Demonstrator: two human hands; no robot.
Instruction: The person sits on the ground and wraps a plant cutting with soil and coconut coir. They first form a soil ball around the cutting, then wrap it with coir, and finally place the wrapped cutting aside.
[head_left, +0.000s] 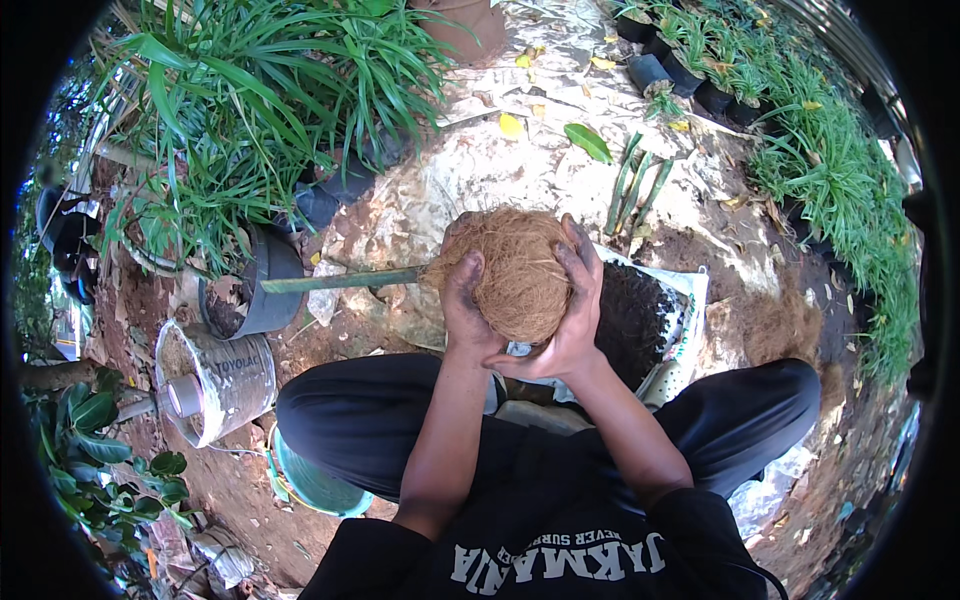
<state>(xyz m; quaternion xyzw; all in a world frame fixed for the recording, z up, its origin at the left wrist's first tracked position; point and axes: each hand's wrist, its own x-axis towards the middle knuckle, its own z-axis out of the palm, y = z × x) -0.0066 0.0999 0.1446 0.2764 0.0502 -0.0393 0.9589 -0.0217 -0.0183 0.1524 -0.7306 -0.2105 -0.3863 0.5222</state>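
Observation:
A round ball of brown coconut fibre is cupped between my two hands, above the ground in front of my lap. My left hand presses its left side, thumb on the near face and the other fingers mostly hidden behind it. Around the right and lower side curls my right hand, its fingertips dark with soil. From the ball's left side a straight green stem or leaf piece sticks out sideways. What lies inside the fibre is hidden.
Right of my hands, a white sack holds dark soil. Loose fibre lies further right. Several cut green pieces rest ahead. To the left are a black pot, a white bucket and a green basin.

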